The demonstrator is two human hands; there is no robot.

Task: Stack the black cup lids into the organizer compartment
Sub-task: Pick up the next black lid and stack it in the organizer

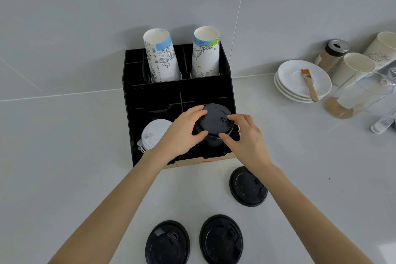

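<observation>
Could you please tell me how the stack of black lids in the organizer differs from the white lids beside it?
The black lid stack sits in the right front compartment, gripped by both hands; the white lids sit in the left front compartment, partly hidden behind the left hand. Both fill the organizer.

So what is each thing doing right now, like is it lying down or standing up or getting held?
Left hand: gripping the black lid stack.
Right hand: gripping the same stack.
Black lid stack: held in the organizer's front right compartment.
White lids: stacked in the front left compartment.
Three loose black lids: flat on the counter.
Two paper cup stacks: upside down in the back compartments.
Brush: lying on stacked plates.
</observation>
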